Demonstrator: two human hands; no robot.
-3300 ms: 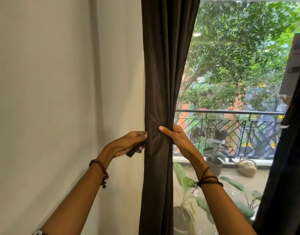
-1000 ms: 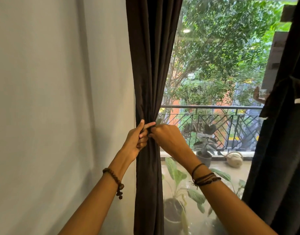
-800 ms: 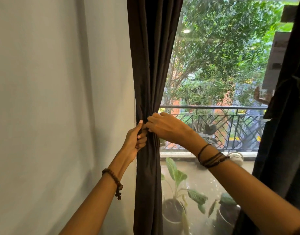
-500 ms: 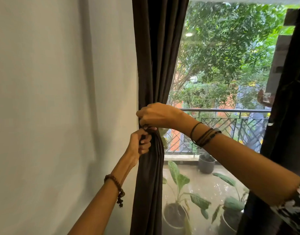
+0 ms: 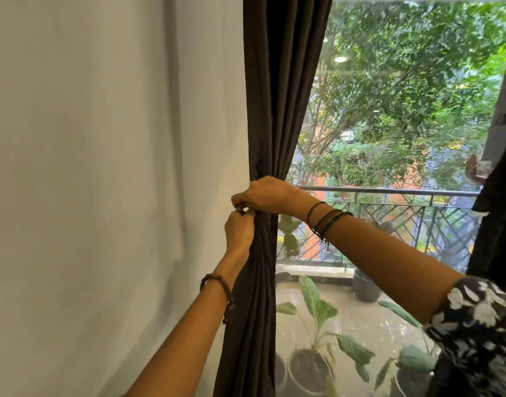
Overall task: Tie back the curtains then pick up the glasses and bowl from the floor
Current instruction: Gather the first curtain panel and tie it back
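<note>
A dark brown curtain [image 5: 277, 110] hangs beside the window, gathered into a narrow bunch at mid-height. My left hand [image 5: 238, 233] grips the bunch from the wall side, fingers curled at its top. My right hand [image 5: 267, 194] reaches across from the right and curls over the front of the bunch just above the left hand, pinching something small where the two hands meet; what it is stays hidden by the fingers. A second dark curtain [image 5: 495, 239] hangs at the right edge. No glasses or bowl are in view.
A plain white wall [image 5: 103, 167] fills the left. Through the window pane are a balcony railing [image 5: 389, 193], several potted plants [image 5: 317, 339] on the balcony floor, and trees beyond.
My right hand has moved from the window side of the curtain up and over to its wall side, crossing above my left hand. The curtain bunch has tightened.
</note>
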